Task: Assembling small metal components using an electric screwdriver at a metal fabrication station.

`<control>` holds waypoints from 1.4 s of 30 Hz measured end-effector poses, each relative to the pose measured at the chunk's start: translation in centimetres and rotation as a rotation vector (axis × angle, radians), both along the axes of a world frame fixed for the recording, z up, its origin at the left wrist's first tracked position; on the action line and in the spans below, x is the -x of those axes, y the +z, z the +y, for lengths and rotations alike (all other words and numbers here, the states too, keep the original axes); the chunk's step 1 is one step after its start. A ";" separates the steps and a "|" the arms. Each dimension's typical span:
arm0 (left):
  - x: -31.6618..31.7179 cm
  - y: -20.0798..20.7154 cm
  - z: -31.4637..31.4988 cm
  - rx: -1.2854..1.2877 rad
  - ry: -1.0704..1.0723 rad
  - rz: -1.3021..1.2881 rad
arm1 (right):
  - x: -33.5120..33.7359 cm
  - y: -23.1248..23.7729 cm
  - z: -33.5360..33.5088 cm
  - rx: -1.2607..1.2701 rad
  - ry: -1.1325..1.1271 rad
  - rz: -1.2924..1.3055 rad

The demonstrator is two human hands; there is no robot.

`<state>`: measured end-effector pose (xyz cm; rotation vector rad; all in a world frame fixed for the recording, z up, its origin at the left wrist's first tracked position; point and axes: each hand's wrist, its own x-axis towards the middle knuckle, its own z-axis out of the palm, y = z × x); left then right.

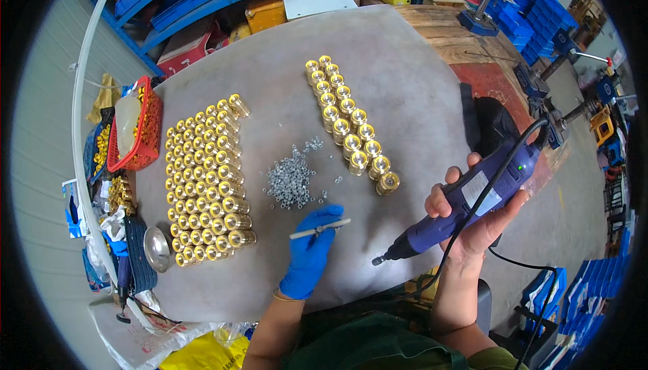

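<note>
Head view: gloved left hand [308, 255] grasps slim pale stick [304, 234] near loose nuts [289, 182]; bare right hand [476, 238] grips purple-blue power tool [469, 191]; nuts between brass fittings block [209, 188] at left and brass double row [343, 107] at right, on grey table [270, 93].

Both forearms reach up from the lower edge, the left forearm [273, 333] bare and slanting slightly rightward, the right forearm [457, 296] rising nearly straight beyond an olive-green sleeve [496, 358]. The left hand [307, 259], sheathed in a blue glove to the wrist, curls its fingers in a closed pinch. The ungloved right hand [474, 240] is raised, palm up, fingers [439, 203] bent inward in a grip and thumb [507, 209] stretched up along the opposite side.
</note>
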<state>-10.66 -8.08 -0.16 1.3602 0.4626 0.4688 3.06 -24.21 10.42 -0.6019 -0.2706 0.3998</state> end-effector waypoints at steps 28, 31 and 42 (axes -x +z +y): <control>4.6 0.4 5.4 -1.269 -0.026 0.438 | 0.0 -0.1 -0.1 -0.019 -0.033 0.067; 4.8 1.0 5.0 -1.237 -0.120 0.559 | 0.0 0.0 -0.3 -0.033 -0.033 0.077; 1.5 0.1 2.3 -1.093 -0.185 0.325 | -0.1 -0.2 -0.8 -0.042 -0.014 0.029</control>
